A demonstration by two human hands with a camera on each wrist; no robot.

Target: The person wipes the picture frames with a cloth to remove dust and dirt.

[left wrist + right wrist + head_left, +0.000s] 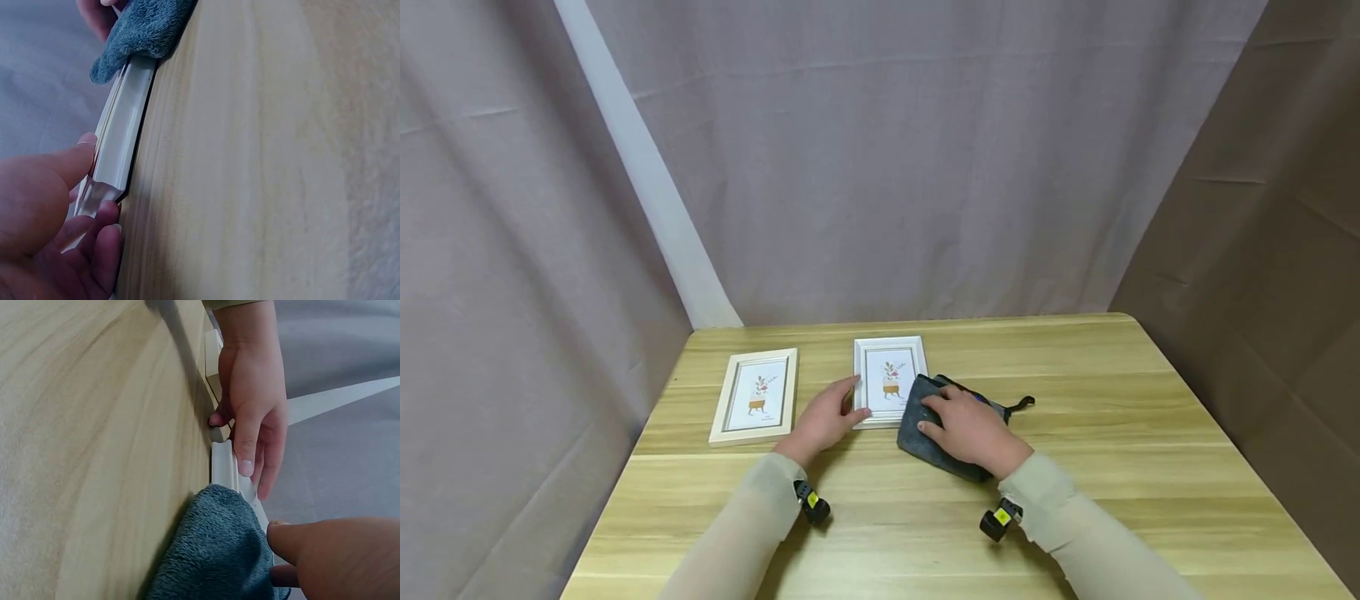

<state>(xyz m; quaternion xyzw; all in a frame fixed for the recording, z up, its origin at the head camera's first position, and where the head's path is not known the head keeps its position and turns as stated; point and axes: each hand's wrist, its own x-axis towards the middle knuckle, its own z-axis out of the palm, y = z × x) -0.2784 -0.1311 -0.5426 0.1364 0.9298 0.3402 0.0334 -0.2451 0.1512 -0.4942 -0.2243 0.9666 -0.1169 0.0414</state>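
Observation:
A white picture frame (pixel 887 343) with a potted-plant print lies face up near the table's back edge. My left hand (pixel 826 419) holds its left side, thumb on the face edge; in the left wrist view the fingertips (pixel 107 250) are bent at the frame's corner. My right hand (pixel 970 429) grips a folded grey-blue cloth (pixel 917 425) with bent fingers, and the cloth covers the frame's lower right corner. In the right wrist view the plush cloth (pixel 212 544) hangs over the white moulding (pixel 222 464), with the right thumb (pixel 287 540) along its edge.
To the left lies a cream picture frame (pixel 718 421) with a similar print. A dark loop (pixel 1022 404) sticks out from the cloth's right end. The wooden table (pixel 1120 467) reaches back to a grey curtain (pixel 925 167), with a brown curtain (pixel 1285 250) at the right.

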